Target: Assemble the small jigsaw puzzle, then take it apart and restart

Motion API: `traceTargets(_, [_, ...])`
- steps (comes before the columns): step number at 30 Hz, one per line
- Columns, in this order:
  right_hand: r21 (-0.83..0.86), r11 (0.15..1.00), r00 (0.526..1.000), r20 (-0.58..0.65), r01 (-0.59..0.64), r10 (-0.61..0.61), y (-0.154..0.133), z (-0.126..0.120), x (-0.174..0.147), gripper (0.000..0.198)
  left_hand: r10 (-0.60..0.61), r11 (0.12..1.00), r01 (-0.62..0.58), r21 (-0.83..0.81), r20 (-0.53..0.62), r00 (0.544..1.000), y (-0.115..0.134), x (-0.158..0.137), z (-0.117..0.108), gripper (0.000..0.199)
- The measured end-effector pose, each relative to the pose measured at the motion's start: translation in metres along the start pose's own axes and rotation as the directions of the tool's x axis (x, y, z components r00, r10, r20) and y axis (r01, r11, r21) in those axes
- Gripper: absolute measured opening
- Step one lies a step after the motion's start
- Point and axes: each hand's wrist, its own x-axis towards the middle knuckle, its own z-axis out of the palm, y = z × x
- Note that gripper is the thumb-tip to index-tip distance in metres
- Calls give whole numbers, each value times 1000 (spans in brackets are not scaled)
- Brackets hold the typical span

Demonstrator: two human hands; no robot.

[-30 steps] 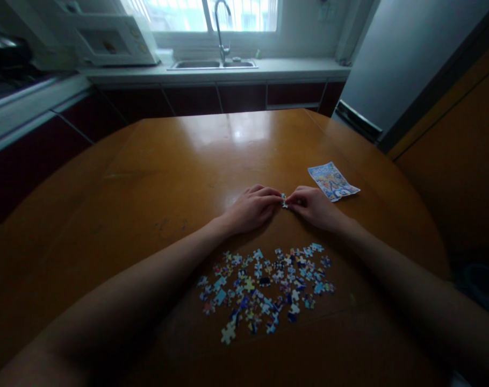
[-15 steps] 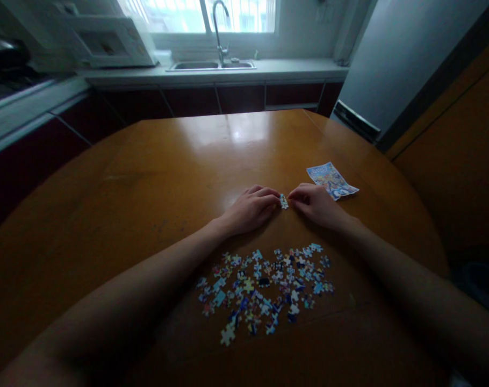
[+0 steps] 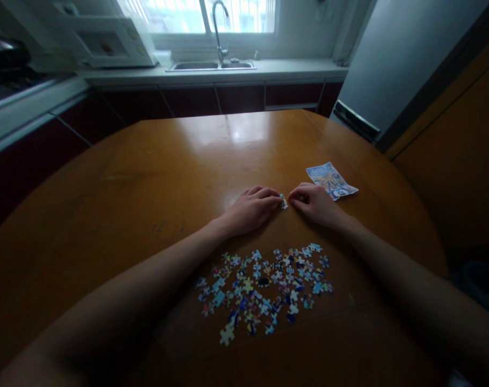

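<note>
A small strip of joined jigsaw puzzle pieces [image 3: 284, 202] lies on the wooden table [image 3: 167, 161] between my two hands. My left hand [image 3: 254, 208] rests on the table, its fingertips closed on the strip's left edge and partly covering it. Just to the right of the strip is my right hand [image 3: 315, 203], thumb and forefinger pinched together. Whatever sits in that pinch, if anything, is too small to make out. Nearer to me, between my forearms, many loose jigsaw pieces [image 3: 264, 306] are spread out, mostly blue, white and yellow.
Beyond my right hand lies a creased picture sheet [image 3: 331, 178] with a colourful print. Past the table's far edge stand a counter with a sink [image 3: 196, 66] and faucet [image 3: 217, 32], a microwave [image 3: 107, 43] at left and a fridge [image 3: 405, 59] at right.
My left fingers have shifted slightly right over the strip and cover more of it. The right fingertips have drawn in a little. Loose pieces lie as before.
</note>
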Motion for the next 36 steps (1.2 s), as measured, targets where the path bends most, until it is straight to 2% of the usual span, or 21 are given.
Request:
traceTargets(8, [-6,1000,1000,11,-6,7,-3,-3,-1,7,-12,1000,11,-19,-10,1000,0,0,0,24])
traceTargets(16, [-9,1000,1000,20,11,-11,-2,-1,0,9,-1,999,0,-45,-14,1000,-4,0,1,31])
traceTargets(20, [-15,1000,999,54,3,-2,-6,-2,-1,7,-25,999,23,-34,-51,998,-3,0,3,29])
traceTargets(25, [-99,995,994,108,3,8,-9,-2,-2,17,-25,999,22,-45,-74,997,-3,0,4,31])
traceTargets(29, [-139,990,994,97,-27,41,-8,1,-1,18,-33,998,28,-55,-74,997,-2,0,4,32])
traceTargets(36, [-149,989,997,77,-7,18,-8,2,-1,17,-37,998,34,-53,-67,997,-4,-1,5,33])
